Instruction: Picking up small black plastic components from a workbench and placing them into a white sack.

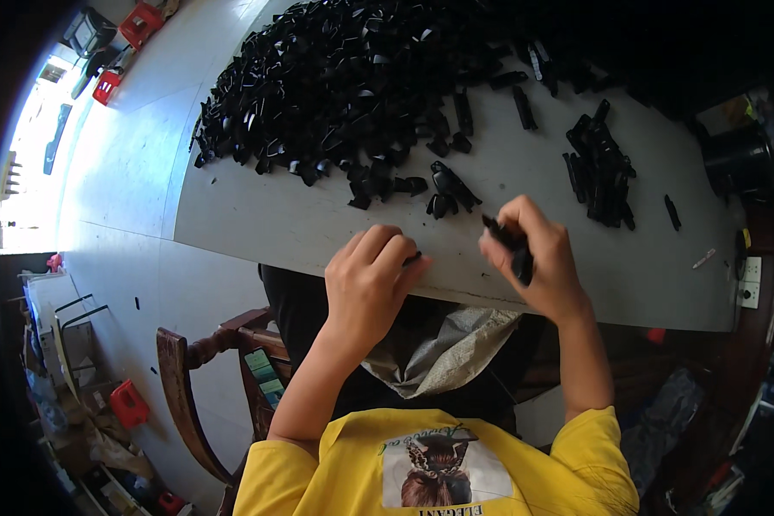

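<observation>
Over the near edge of the grey table (241, 219), my right hand (546, 262) is closed round a dark, elongated black plastic piece (521, 261). To its left my left hand (365, 279) is closed too, with a small black piece (412, 259) showing between thumb and fingers; most of that piece is hidden. Just beyond my hands lies a little cluster of black pieces (450, 189). A large heap of shiny black plastic pieces (318, 95) covers the far left and middle of the table. Further right sits a smaller pile of long black pieces (599, 168).
An open woven sack (443, 353) hangs at my lap, below the table edge. A single black piece (672, 212) and a thin white stick (703, 258) lie at the right. A wooden chair (176, 370) stands left of me, with a phone (264, 377) on it.
</observation>
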Tool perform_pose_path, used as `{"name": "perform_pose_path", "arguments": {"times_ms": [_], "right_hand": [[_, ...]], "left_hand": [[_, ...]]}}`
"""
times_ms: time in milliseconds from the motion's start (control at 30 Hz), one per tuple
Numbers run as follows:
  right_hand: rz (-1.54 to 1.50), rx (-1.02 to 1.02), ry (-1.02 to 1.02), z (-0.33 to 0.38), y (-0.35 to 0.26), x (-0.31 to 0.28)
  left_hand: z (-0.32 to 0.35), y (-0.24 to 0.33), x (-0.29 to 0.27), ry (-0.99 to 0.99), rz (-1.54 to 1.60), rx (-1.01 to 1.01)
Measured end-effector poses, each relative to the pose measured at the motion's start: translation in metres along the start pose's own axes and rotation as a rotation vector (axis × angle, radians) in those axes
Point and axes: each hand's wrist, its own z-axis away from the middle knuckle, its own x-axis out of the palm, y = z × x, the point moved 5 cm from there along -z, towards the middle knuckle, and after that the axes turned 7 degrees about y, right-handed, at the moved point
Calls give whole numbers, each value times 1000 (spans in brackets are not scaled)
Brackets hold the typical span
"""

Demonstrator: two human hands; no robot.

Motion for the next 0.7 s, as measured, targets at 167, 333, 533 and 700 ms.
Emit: {"name": "perform_pose_path", "arguments": {"times_ms": [167,333,533,700], "right_hand": [[54,-173,-50,22,-20,7],[190,-298,-68,23,-40,4],[191,-283,-111,23,-45,2],[146,-259,-221,25,-46,3]], "left_hand": [[9,6,-16,0,451,-244],[9,17,-29,1,462,-77],[11,22,-32,-23,514,-55],[14,22,-30,-123,543,-4]]}}
